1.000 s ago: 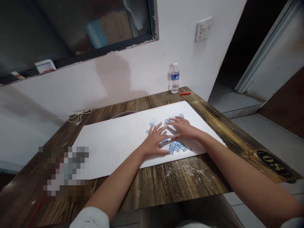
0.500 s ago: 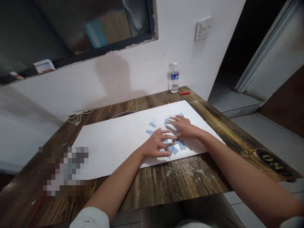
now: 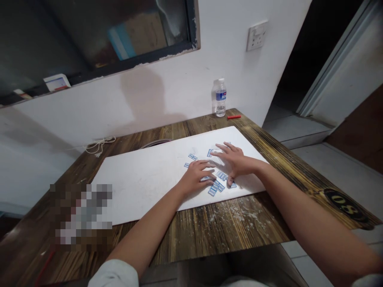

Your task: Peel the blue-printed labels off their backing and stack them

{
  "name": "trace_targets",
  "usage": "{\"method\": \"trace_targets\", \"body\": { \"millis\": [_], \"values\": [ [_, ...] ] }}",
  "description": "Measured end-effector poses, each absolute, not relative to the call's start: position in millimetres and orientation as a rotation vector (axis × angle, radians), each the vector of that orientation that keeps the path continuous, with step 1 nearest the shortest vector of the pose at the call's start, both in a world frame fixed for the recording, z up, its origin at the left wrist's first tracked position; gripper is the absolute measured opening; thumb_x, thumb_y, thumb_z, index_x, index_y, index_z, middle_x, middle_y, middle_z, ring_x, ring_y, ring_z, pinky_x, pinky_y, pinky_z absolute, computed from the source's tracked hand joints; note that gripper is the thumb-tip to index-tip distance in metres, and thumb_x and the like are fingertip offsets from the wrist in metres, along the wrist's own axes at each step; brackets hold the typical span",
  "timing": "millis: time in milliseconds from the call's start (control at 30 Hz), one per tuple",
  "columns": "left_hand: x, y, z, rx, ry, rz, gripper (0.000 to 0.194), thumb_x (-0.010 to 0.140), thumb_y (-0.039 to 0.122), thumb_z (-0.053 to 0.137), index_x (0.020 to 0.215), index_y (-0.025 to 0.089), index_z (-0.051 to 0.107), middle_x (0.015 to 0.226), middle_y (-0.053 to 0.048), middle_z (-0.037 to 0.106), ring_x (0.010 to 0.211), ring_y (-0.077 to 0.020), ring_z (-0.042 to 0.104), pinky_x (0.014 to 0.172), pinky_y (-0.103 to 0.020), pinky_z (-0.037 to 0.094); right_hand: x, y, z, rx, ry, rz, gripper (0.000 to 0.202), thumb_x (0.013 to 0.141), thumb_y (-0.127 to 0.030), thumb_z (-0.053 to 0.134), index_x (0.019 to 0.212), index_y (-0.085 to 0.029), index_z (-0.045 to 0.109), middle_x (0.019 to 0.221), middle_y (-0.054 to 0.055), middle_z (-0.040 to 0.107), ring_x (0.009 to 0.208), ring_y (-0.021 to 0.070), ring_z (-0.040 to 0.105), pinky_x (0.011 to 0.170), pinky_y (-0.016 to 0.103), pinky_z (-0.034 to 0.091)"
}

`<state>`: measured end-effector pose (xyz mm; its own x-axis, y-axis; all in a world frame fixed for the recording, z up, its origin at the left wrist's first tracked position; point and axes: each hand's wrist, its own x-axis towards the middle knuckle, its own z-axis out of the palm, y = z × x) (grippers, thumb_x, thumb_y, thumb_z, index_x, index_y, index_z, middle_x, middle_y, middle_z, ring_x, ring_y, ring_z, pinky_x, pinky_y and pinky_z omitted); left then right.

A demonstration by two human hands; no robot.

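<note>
Several small flat pieces with blue outlines (image 3: 216,187) lie scattered on the right part of a white board (image 3: 134,179). My left hand (image 3: 197,175) rests over some of them with its fingers spread, and its fingertips come down beside the pieces. To its right, my right hand (image 3: 235,159) is also spread, its thumb down near one piece and its fingers stretched toward another blue-outlined piece (image 3: 210,152). Neither hand visibly grips anything. Parts of the pieces are hidden beneath both hands.
The board lies on a dark wooden table (image 3: 209,235) with white specks near its front edge. A water bottle (image 3: 220,99) and a red stick-like object (image 3: 233,117) are at the back right. A white cable (image 3: 98,145) lies at the back left. A wall stands behind.
My left hand's fingers have drawn closer together, and its thumb has moved up. My right hand has shifted slightly right, its thumb now apart from the left hand. More pieces show between them.
</note>
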<state>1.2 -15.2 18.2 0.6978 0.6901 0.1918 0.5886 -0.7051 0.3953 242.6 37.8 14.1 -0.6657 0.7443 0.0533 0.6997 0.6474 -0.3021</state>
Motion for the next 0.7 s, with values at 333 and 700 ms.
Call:
{"method": "trace_targets", "body": {
  "millis": [333,700],
  "values": [
    [1,-14,14,2.534,1.227,0.507,0.033,0.082,0.05,0.062,0.111,0.036,0.067,0.143,0.0,0.048,0.14,-0.0263,0.027,0.113,-0.05,0.021,220,26,6,-1.119,-2.677,0.33,0.122,0.047,-0.059,0.084,0.151,-0.033,0.024,0.16,0.014,0.011,0.143,0.0464,0.005,0.108,0.064,0.019],
    [0,-15,20,2.617,1.081,0.447,0.044,0.076,0.058,0.065,0.113,0.034,0.067,0.147,-0.002,0.044,0.142,-0.0277,0.023,0.115,-0.05,0.019,241,33,16,-1.153,-2.681,0.46,0.126,0.049,-0.064,0.081,0.152,-0.034,0.016,0.161,0.012,0.002,0.144,0.0441,0.0,0.109,0.066,0.015]
  ]
}}
